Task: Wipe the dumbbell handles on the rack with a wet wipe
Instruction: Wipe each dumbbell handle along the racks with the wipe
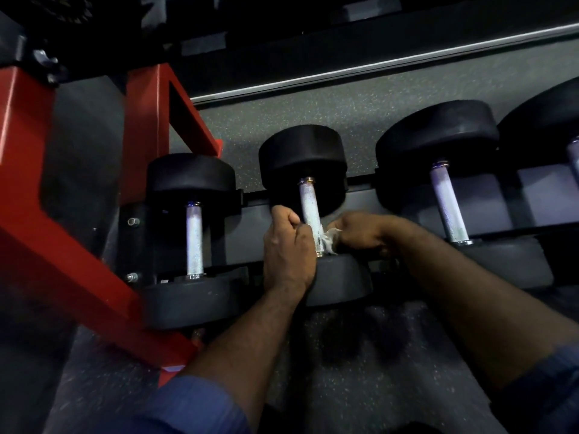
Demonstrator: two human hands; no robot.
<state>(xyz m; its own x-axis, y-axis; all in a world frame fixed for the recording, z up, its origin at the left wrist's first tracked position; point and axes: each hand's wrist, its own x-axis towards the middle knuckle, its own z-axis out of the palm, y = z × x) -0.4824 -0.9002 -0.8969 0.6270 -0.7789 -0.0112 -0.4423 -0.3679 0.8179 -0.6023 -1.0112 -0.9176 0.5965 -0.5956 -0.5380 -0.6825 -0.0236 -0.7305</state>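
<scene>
Several black dumbbells with knurled silver handles lie on a low dark rack [532, 195]. The middle dumbbell's handle [308, 203] stands between my two hands. On its left side, my left hand [286, 249] is curled into a fist against the lower part of the handle and the near weight head [340, 278]. My right hand [362, 231] presses a crumpled white wet wipe [329, 241] onto the handle's lower end from the right. Untouched are the left dumbbell's handle [194, 239] and the right one's handle [448, 205].
A red steel frame [62, 252] of the rack rises on the left. Speckled dark rubber floor [344, 371] runs under and behind the rack. A pale metal strip [376, 67] crosses the back. A fourth dumbbell [564, 130] shows at the right edge.
</scene>
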